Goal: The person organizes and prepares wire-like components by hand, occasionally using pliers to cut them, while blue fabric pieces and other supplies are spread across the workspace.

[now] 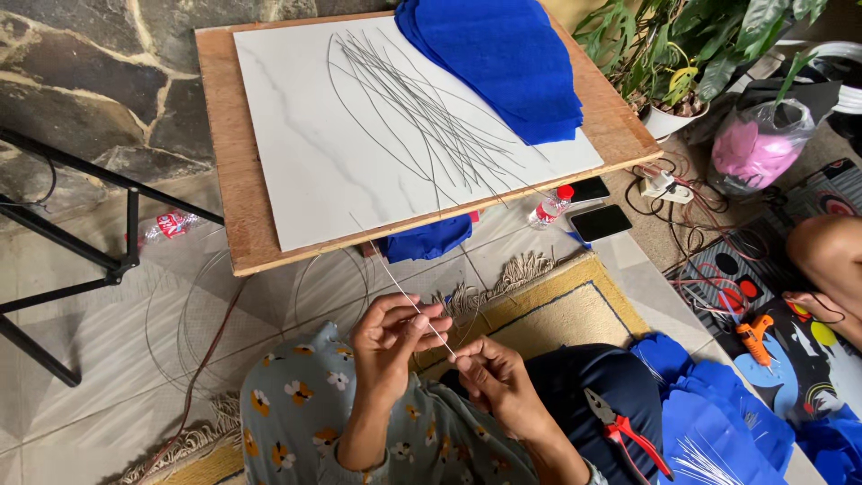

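Both hands, left hand and right hand, pinch one thin wire between closed fingers.

Wooden board carries white marble-look slab; wires, blue fabric on slab.

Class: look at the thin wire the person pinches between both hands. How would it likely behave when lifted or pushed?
The thin wire probably feels very light, being hair-thin. It looks springy rather than floppy: it runs straight up from the left hand and right hand without drooping. The loose wires on the white board curve gently, so it likely bends easily.
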